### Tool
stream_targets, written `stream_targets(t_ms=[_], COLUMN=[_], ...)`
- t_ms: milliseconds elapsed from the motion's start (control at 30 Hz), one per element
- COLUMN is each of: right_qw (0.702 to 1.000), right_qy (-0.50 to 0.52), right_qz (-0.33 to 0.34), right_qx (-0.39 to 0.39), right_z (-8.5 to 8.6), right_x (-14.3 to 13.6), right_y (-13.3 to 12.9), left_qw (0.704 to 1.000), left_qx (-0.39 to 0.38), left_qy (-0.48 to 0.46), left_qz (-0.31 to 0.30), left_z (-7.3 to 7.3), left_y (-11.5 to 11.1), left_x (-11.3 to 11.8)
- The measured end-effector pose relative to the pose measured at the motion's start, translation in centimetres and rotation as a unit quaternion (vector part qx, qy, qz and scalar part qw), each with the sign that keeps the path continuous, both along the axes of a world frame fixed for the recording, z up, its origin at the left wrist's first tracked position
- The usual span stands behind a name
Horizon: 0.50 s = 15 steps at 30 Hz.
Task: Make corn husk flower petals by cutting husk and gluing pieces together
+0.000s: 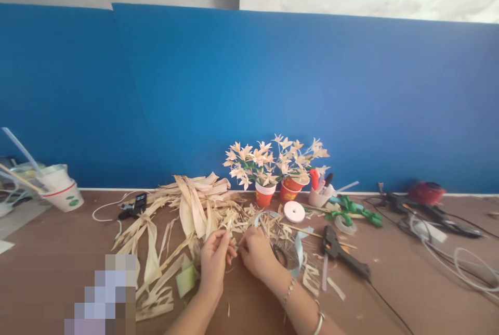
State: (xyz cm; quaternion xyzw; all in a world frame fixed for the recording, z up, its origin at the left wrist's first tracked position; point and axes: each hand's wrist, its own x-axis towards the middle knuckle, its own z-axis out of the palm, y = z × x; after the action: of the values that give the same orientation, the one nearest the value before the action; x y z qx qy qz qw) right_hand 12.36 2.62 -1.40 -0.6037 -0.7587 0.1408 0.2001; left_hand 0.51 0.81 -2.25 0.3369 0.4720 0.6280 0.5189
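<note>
Near side: both hands over the worktop (237, 319), about mid-scene. Left hand (212, 262) has thumb and index pinching a small pale sliver (229, 224), which points up and away. Right hand (256, 250) just beside it, fingers curled in toward the left; can't tell if they pinch anything, tips too small to read. Green square piece (186, 280) left of the left hand; slotted pale cutting (311, 274) to the right, glue gun (343, 253) beyond it, cord running near-right. Blue ribbon (299, 253) and dark scissor handles (280, 255) lie just past the right wrist. Farther: heap of dry pale strips (192, 205) on the left, small cut bits (234, 215) mid, white tape roll (294, 212) right of those. Far side: two bunches of pale star-shaped flowers (258, 157) (298, 158) stand upright in red cups (264, 197) (290, 189). Status, my read: those bunches look made up; the piece in the fingers is loose from both, so one part in work. Plenty of long strips lie uncut. Can't tell how many flowers are left to make.
</note>
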Motion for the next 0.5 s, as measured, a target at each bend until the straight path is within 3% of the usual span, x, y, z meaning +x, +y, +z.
stream_targets(t_ms=[500], right_qw=[0.994], right_qy=[0.068], right_qz=[0.045], right_qx=[0.076], right_z=[-0.56], right_x=[-0.17], right_y=[0.16], left_qw=[1.000], left_qx=[-0.001], left_qy=[-0.011], left_qz=[0.017], left_z=[0.30], left_y=[-0.12], left_x=[-0.09])
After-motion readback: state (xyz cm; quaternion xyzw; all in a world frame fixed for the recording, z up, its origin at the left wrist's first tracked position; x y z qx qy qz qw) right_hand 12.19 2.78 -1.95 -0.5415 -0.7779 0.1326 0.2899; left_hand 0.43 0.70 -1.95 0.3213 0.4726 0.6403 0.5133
